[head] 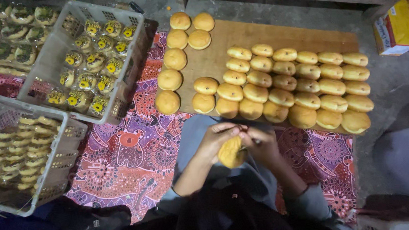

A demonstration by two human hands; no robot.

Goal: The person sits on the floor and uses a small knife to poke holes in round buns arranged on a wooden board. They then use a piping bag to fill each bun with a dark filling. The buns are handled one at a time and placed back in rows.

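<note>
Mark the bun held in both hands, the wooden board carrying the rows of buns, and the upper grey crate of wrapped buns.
Held bun (231,152): head view, on its golden crust below the fingers.
Wooden board (220,42): head view, on a bare patch between the bun groups.
Upper grey crate (46,61): head view, on its left wall.

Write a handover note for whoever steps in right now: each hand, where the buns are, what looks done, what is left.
Left hand: holds the one bun over the lap.
Right hand: at that bun's top, pinching a thin tool too small to identify.
Wooden board: ahead on the floor, covered with rows of plain buns.
Two crates on the left hold wrapped buns.
Done: cannot tell which buns on the board have been worked.
Left: the bun in hand.
</note>
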